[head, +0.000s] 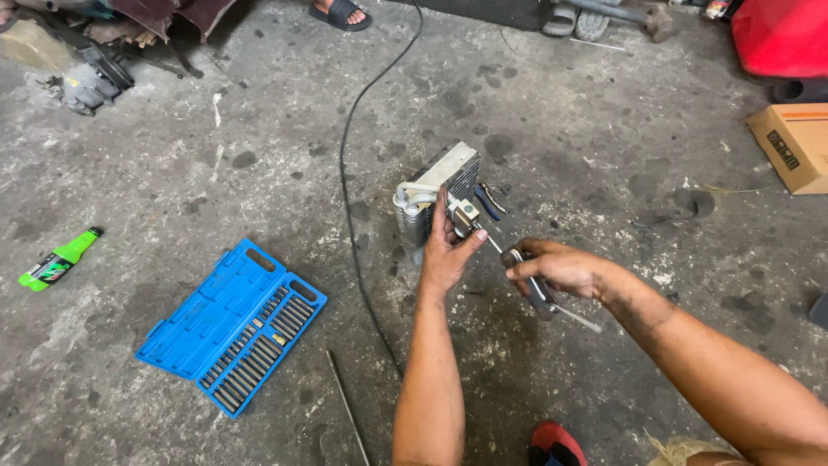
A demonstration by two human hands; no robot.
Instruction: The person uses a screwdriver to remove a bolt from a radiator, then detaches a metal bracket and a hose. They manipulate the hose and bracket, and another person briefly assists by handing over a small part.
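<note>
A small finned metal radiator-like core (pixel 442 183) with pipes stands on the concrete floor. My left hand (pixel 447 252) rests against its front, fingers and thumb pinching a small metal valve block (pixel 466 216) fixed to the pipes. My right hand (pixel 556 267) grips a long metal tool (pixel 542 292) whose thin shaft runs up-left to the valve block. Blue-handled pliers (pixel 490 203) lie just right of the core.
An open blue case of bits (pixel 231 325) lies at the left, a thin metal rod (pixel 347 406) beside it. A black cable (pixel 349 173) crosses the floor. Green bottle (pixel 57 259) far left, cardboard box (pixel 792 145) far right, sandalled feet (pixel 340 13) at the top.
</note>
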